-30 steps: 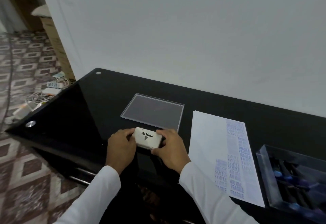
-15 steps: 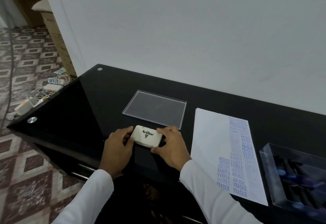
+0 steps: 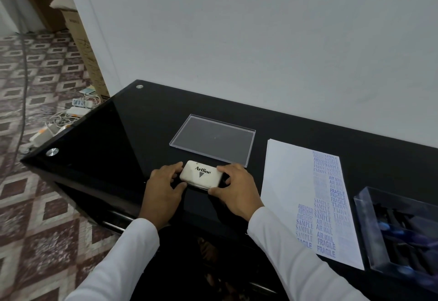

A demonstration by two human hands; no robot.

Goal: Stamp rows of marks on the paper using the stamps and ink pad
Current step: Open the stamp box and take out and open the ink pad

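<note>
Your left hand (image 3: 163,185) and right hand (image 3: 233,188) grip the ends of a closed white Artline ink pad (image 3: 201,177), fingers curled around it, on the black glass table (image 3: 132,129). Just behind it lies a clear plastic lid (image 3: 213,139). To your right, the paper (image 3: 289,182) carries blue rows reading SAMPLE, AIR MAIL, FRAGILE. Beyond it, a clear plastic box (image 3: 365,224) holds dark, blue-tipped stamps (image 3: 403,232), too blurred to count.

Closed white ink pad (image 3: 201,177) (lid marked Artline) left of stamped paper (image 3: 305,201); stamps (image 3: 407,236) in clear box.
</note>
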